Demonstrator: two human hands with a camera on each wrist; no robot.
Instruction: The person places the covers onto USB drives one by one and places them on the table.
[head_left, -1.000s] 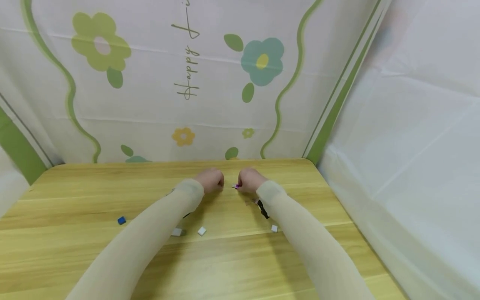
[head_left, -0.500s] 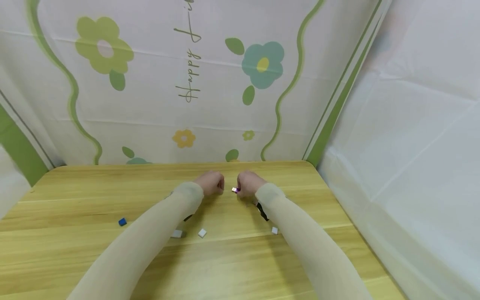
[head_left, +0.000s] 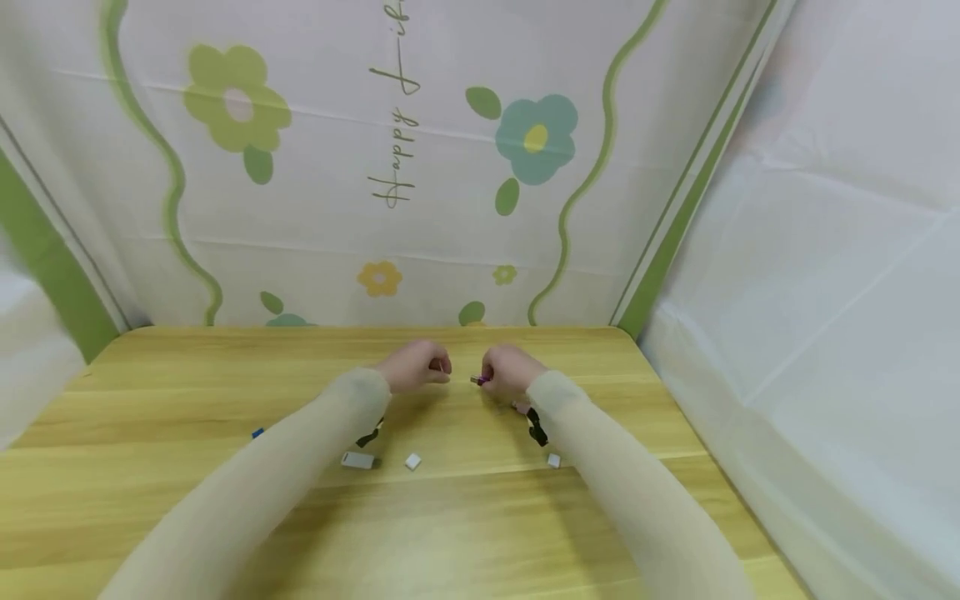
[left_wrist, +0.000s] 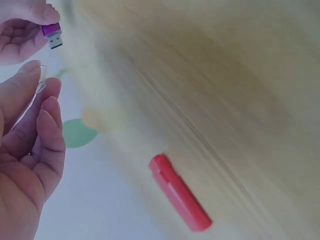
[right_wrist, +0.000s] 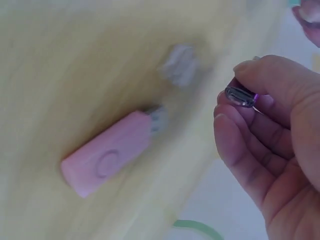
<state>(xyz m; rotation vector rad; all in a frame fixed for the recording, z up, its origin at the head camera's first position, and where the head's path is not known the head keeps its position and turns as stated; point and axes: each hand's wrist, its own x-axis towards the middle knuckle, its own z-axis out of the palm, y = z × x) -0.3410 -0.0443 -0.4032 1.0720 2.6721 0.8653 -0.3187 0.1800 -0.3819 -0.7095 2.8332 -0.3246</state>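
Note:
Between thumb and fingers, my right hand (head_left: 512, 371) pinches a purple USB flash drive (left_wrist: 51, 30), its metal plug pointing towards the left hand. My left hand (head_left: 412, 365) holds a small clear piece, like a transparent cap (left_wrist: 41, 82), between thumb and index finger. The hands are apart, raised above the far part of the table, with a narrow gap between them. Under the right hand lies a pink USB flash drive (right_wrist: 107, 152), plug bare, beside a blurred clear or whitish small piece (right_wrist: 181, 65). A red stick-shaped thing (left_wrist: 180, 192) lies near the left hand.
On the wooden table (head_left: 450, 533) lie a white stick-shaped drive (head_left: 358, 460) with a greyish end, a small white square (head_left: 412, 462), another white square (head_left: 553, 460) by the right forearm, and a blue block (head_left: 258, 432) partly behind the left sleeve. A patterned curtain (head_left: 322, 208) hangs behind.
The left hand has drawn slightly left, its fingers loosening around the clear piece. The left forearm now covers part of the blue block and uncovers the white drive. The head view has turned a little left.

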